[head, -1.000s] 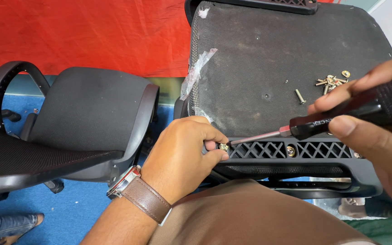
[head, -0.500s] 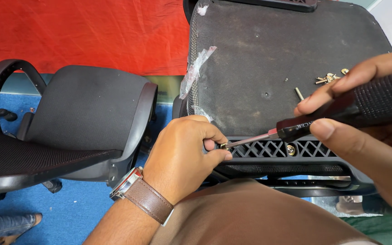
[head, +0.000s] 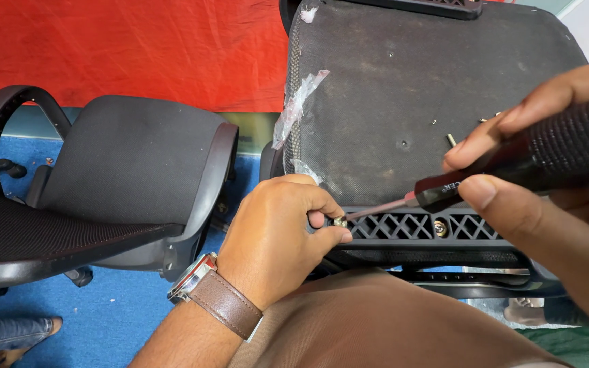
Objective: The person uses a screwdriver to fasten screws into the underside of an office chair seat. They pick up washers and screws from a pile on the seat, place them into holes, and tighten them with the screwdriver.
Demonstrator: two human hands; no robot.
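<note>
My left hand pinches a small brass screw against the left end of a black lattice bracket on the upturned underside of a chair seat. My right hand grips a screwdriver with a black ribbed handle. Its thin metal shaft slants down and left, and the tip meets the screw. A second screw sits in the bracket further right. I wear a brown-strapped watch on my left wrist.
A second black chair lies on the blue floor at the left, in front of a red cloth. A torn strip of clear tape hangs off the seat's edge. A loose screw lies on the seat near my right fingers.
The view has closed in. My right hand and the screwdriver have moved up and right, covering the pile of loose screws on the seat. My left hand still holds the screw at the bracket.
</note>
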